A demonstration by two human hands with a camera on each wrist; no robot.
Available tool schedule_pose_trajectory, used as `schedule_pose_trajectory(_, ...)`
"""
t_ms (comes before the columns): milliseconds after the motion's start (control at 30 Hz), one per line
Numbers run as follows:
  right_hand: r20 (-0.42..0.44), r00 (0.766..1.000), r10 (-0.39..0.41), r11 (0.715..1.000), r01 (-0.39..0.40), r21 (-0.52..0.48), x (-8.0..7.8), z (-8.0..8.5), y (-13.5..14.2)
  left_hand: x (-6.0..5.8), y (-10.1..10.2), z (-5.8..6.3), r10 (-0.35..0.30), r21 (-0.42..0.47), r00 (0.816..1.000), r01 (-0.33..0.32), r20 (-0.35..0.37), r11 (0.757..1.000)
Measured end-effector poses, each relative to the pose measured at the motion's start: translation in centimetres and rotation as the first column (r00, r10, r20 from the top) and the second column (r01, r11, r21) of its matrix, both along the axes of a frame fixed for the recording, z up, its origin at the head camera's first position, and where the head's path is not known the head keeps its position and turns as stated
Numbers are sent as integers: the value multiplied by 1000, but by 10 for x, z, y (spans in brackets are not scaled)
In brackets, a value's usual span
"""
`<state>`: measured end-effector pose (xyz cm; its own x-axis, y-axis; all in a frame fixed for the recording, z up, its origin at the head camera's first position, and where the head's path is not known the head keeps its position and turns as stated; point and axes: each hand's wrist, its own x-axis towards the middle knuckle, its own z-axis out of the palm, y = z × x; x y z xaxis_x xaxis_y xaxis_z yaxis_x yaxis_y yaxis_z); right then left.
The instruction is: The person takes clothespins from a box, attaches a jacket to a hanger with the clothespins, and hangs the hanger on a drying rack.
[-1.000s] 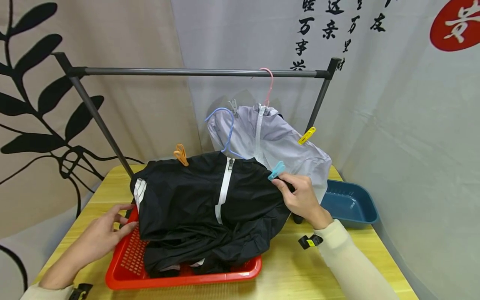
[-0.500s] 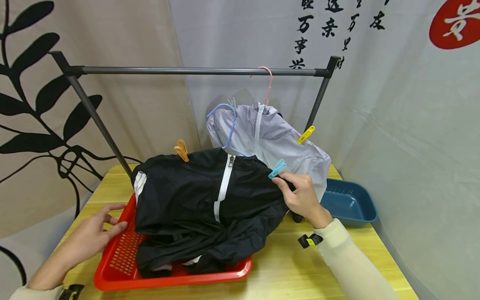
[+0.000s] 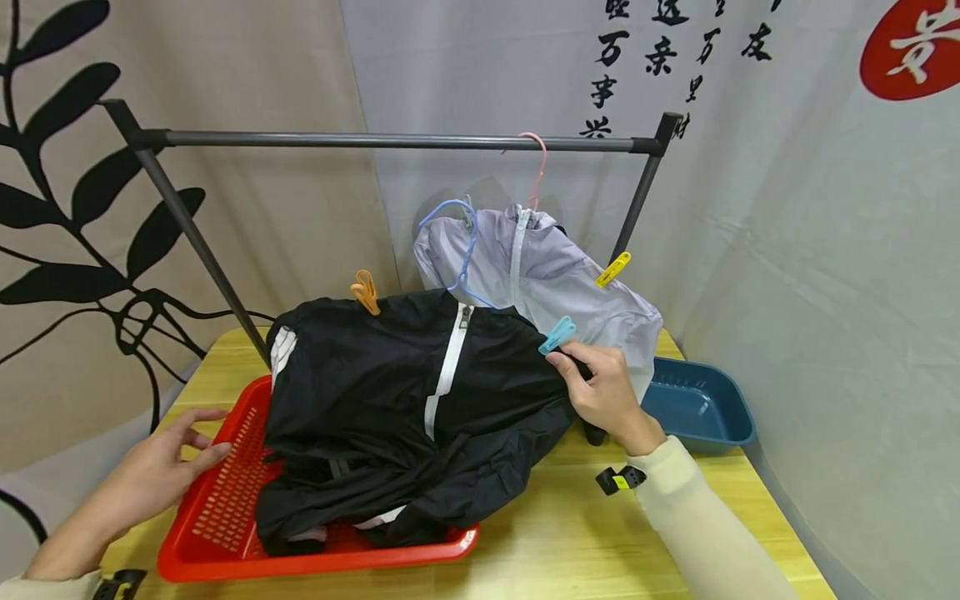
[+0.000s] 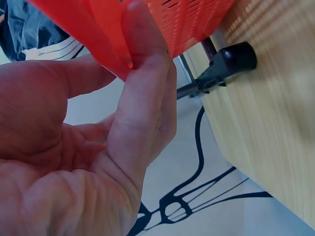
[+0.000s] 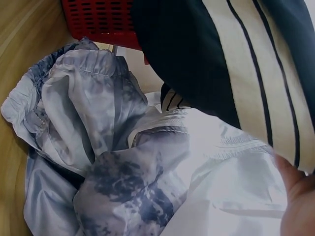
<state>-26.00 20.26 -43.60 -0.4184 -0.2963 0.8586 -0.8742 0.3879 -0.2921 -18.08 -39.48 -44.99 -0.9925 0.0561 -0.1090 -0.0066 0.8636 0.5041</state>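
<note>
A black jacket (image 3: 375,375) with a white zipper is on a blue hanger (image 3: 467,250), its lower part lying in a red basket (image 3: 225,500). An orange clothespin (image 3: 365,292) and a light blue clothespin (image 3: 557,334) sit on its shoulders. My right hand (image 3: 606,392) pinches the jacket's shoulder just beside the light blue clothespin. At the basket's left rim is my left hand (image 3: 153,475); in the left wrist view its fingers and thumb grip the red rim. The right wrist view shows the striped sleeve (image 5: 266,83) above a little of the right hand.
A dark metal rack (image 3: 390,142) spans the table (image 3: 585,533). From its bar a grey jacket (image 3: 555,275) hangs on a pink hanger (image 3: 538,171), with a yellow clothespin (image 3: 613,270) on it. A blue tub (image 3: 697,408) stands at the right, near the curtain wall.
My left hand has drawn the red basket to the left and slightly toward me. The jacket's top and blue hanger have risen a little, while its lower part shifted left. My right hand has stayed put.
</note>
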Motion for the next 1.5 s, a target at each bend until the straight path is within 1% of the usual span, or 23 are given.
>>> schedule_pose_trajectory(300, 5, 1000, -4, 1000, 4, -9, 0, -2, -2, 1, -13, -3, 28, 63, 998, -31, 52, 998)
schedule_pose_trajectory(533, 14, 1000, -13, 1000, 13, -21, 1, -1, -2, 1, -26, -4, 31, 74, 998, -35, 56, 997)
schedule_pose_trajectory(700, 39, 999, -28, 999, 29, -19, 3, 0, -1, 1, -28, -4, 30, 87, 997, -37, 78, 996)
schedule_pose_trajectory(800, 35, 999, -25, 999, 26, -23, 3, -1, 0, 0, -28, -3, 29, 86, 996, -37, 87, 996)
schedule_pose_trajectory(900, 26, 999, -22, 999, 23, -26, 2, -2, 0, -1, -25, -1, 32, 26, 997, -34, 69, 999)
schedule_pose_trajectory(967, 23, 1000, -19, 999, 19, -30, 2, -3, 1, 0, -19, 3, 45, -37, 998, -43, 40, 998)
schedule_pose_trajectory(1033, 23, 999, -24, 999, 25, -33, 3, -3, 0, 4, -8, 8, 60, -107, 998, -61, -13, 992)
schedule_pose_trajectory(1067, 23, 999, -25, 999, 25, -35, 3, -3, 0, 6, -2, 11, 70, -132, 997, -74, -40, 988)
schedule_pose_trajectory(1167, 22, 999, -30, 999, 31, -43, 3, -3, -2, 15, 18, 20, 66, -181, 991, -87, -115, 980)
schedule_pose_trajectory(1233, 24, 999, -39, 998, 40, -45, 4, -3, -3, 20, 31, 28, 41, -201, 988, -71, -146, 977)
schedule_pose_trajectory(1333, 26, 998, -49, 997, 50, -50, 3, -3, -4, 28, 51, 38, -9, -218, 986, -28, -165, 976)
schedule_pose_trajectory(1433, 31, 998, -60, 997, 61, -50, 2, -3, -4, 34, 70, 44, -72, -230, 980, 28, -185, 973)
schedule_pose_trajectory(1500, 33, 997, -65, 996, 67, -54, 1, -3, -4, 35, 83, 46, -114, -237, 974, 66, -194, 969)
